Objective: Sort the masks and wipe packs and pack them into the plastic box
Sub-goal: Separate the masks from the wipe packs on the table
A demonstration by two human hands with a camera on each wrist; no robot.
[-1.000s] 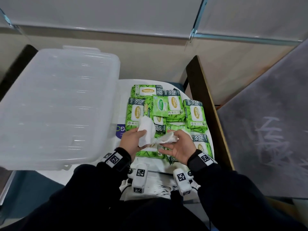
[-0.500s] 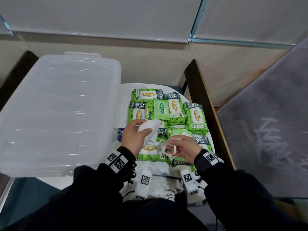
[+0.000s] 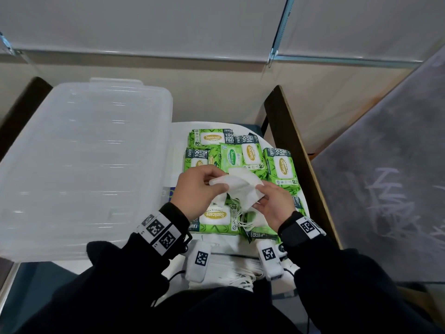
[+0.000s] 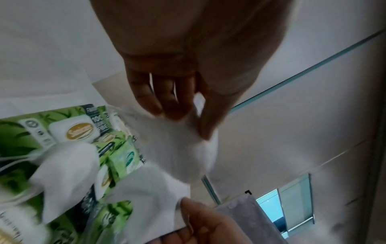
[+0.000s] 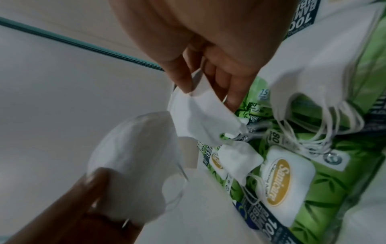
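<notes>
Over the green wipe packs, my left hand pinches the top of a white folded mask. My right hand pinches the edge of a second white mask right beside it, and the two overlap. In the right wrist view the left hand's mask is rounded, and more masks lie on the packs with their ear loops trailing. The left hand's fingers show pinching that mask. The clear plastic box stands to the left of the packs.
Several wipe packs cover the small white table. A flat pile of white masks lies at the near edge under my wrists. A dark wooden board borders the table on the right, with a grey panel beyond.
Both hands have risen and come together above the packs. The right hand has gone from the ear loops to the mask's edge, and the left hand's mask now overlaps it.
</notes>
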